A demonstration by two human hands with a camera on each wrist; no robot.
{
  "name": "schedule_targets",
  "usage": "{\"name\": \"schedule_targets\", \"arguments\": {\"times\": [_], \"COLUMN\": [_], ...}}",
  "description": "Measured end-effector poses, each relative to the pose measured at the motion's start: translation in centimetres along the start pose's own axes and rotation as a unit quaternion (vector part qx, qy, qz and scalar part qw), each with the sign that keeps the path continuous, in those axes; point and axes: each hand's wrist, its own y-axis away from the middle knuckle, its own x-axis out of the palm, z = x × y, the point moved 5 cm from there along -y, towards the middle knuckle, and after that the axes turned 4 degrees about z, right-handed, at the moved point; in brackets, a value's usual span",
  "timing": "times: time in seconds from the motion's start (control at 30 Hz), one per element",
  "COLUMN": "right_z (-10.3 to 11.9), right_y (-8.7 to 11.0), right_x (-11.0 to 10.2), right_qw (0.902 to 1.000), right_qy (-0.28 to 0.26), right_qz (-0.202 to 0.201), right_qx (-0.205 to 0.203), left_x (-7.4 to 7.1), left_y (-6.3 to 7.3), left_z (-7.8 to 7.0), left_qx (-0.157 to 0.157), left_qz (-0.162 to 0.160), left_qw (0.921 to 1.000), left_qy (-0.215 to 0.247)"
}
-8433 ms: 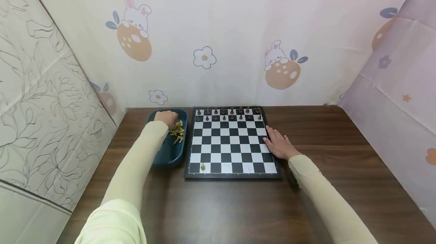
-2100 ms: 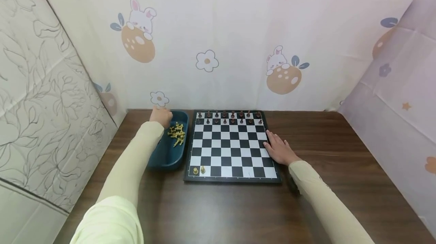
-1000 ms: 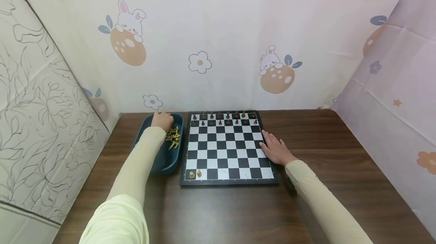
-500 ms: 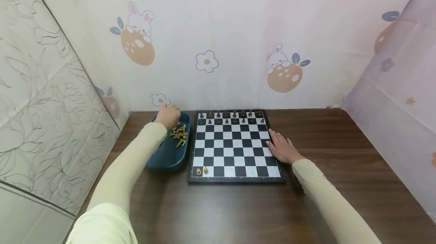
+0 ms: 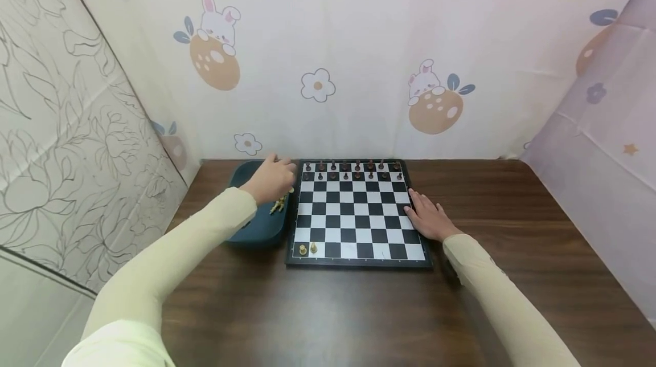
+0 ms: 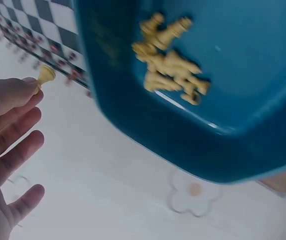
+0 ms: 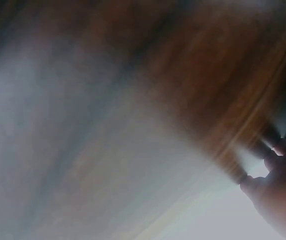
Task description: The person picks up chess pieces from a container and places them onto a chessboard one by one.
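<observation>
Left hand (image 5: 274,179): had moved rightward since half a second earlier, from the top middle of the tray (image 5: 263,227) to its right rim, beside the chessboard (image 5: 353,207).
Rabbit-print sheet (image 5: 369,25): hung across the upper half of the head view, patterned with rabbits, orange fruit and flowers.
Dark wood bench (image 5: 359,310): spread across the lower half, beneath the chessboard and the tray.
Chessboard: lay flat, a little below the middle of the frame, just right of the tray.
Tray: sat left of centre, blue, partly hidden by the left hand and the pale sleeve (image 5: 195,247).
Right hand (image 5: 430,219): rested at the chessboard's right edge, right of centre, its fingers outstretched and slightly spread.
Left hand's fingers (image 6: 30,142): thumb and forefinger pinched one piece; the other three were loosely apart.
Dark-red pieces (image 5: 358,175): stood in two rows along the chessboard's top edge.
Loose yellow pieces (image 6: 170,65): lay heaped inside the tray, at the upper centre of the left wrist view.
Yellow pair (image 5: 303,249): stood at the chessboard's lower left, on the corner square and the one to its right.
Pinched yellow piece (image 6: 45,75): was at the upper left of the left wrist view, wide end jutting from the fingers.
</observation>
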Motion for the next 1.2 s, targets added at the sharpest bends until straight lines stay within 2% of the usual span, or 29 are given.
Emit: {"name": "schedule_targets", "arguments": {"times": [0.2,0.4,0.73,1.0,1.2], "right_z": [0.0,-0.1,-0.2,0.1,0.0], "right_y": [0.0,-0.1,-0.1,0.2,-0.1], "right_x": [0.0,-0.2,-0.1,-0.2,-0.4], "right_qw": [1.0000,0.9999,0.9997,0.9995,0.9992], "right_qy": [0.006,0.012,0.026,0.021,0.009], "right_qz": [0.001,0.001,-0.004,-0.022,-0.036], "right_qx": [0.000,0.002,0.002,0.010,0.013], "left_x": [-1.5,-2.0,-1.4,-1.2,-1.1], "left_y": [0.3,0.6,1.2,1.7,1.5], "left_z": [-2.9,-4.4,-5.3,-5.5,-5.5], "left_qx": [0.039,0.056,0.052,0.054,0.047], "left_qz": [-0.004,0.000,0.024,0.007,0.010], "left_qw": [0.9992,0.9984,0.9983,0.9982,0.9984], "left_qy": [-0.001,0.008,0.014,0.025,0.032]}}
